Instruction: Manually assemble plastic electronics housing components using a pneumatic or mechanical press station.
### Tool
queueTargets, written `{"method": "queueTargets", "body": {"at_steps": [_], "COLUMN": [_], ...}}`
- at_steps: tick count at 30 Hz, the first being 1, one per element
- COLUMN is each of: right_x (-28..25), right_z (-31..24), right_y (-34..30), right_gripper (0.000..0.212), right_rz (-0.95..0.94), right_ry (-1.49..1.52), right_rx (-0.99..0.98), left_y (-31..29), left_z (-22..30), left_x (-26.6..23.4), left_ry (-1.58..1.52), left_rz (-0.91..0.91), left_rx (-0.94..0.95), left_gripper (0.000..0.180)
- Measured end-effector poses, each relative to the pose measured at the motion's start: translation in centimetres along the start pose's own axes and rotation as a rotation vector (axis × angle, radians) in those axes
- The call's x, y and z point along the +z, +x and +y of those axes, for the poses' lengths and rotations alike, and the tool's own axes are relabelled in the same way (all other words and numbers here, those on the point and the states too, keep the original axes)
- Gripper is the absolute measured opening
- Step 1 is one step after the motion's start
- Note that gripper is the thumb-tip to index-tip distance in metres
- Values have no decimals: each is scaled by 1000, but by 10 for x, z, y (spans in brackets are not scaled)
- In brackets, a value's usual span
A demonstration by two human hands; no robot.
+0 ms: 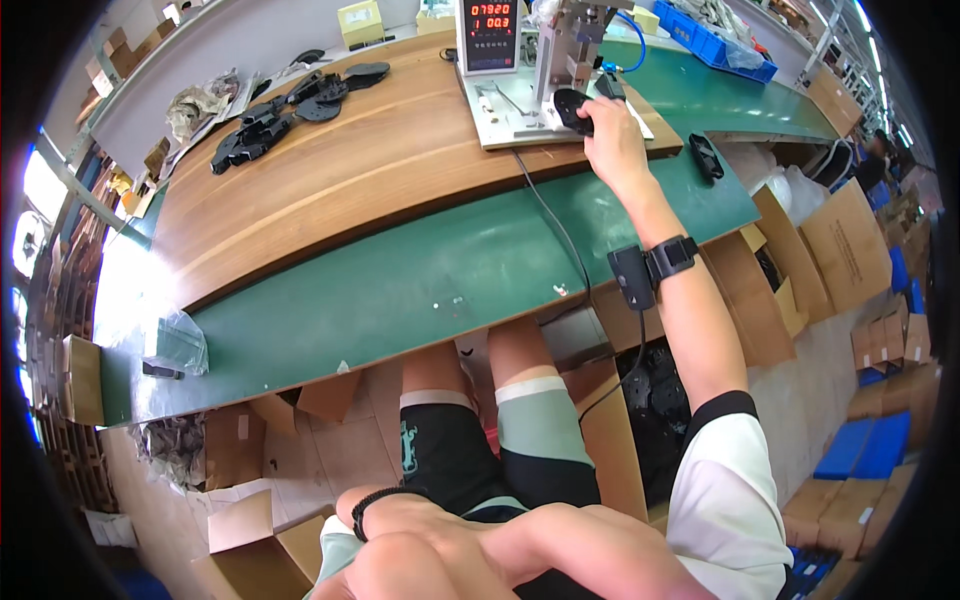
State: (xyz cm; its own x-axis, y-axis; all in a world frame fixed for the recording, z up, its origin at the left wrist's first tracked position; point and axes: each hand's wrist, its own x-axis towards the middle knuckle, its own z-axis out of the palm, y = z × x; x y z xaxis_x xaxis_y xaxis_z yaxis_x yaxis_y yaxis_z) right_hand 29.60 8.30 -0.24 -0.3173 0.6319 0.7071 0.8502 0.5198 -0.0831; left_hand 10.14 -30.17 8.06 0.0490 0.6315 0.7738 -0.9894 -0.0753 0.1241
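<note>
My right hand reaches forward to the bench press, its fingers closed on a rounded black plastic part at the press's base. Part of the black piece is covered by my fingers. Beside it, a dark block stands on the pale base plate. A black strap device circles my right forearm. Low in the picture, my left arm lies folded near my lap, with a black beaded bracelet. The fingers of that hand cannot be made out.
Several black plastic parts lie on the wooden board at the left. A display box stands by the press. Another black part rests at the green table's right. A cable crosses the front; open cartons stand around.
</note>
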Motion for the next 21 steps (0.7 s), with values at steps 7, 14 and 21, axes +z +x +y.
{"method": "queueTargets", "body": {"at_steps": [7,14,21], "right_x": [7,-4,-10], "right_z": [-5,-2,-6], "right_y": [5,-2,1], "right_gripper": [31,32,30], "right_rz": [46,19,13], "right_ry": [34,68,90], "right_rx": [-31,-23,1], "left_y": [17,62,102], "left_z": [9,51,199], "left_x": [7,-82,-330], "left_ry": [103,1052,2437], "left_rz": [-11,31,455], "left_rx": [-35,-75,-114], "left_gripper": [43,39,57]}}
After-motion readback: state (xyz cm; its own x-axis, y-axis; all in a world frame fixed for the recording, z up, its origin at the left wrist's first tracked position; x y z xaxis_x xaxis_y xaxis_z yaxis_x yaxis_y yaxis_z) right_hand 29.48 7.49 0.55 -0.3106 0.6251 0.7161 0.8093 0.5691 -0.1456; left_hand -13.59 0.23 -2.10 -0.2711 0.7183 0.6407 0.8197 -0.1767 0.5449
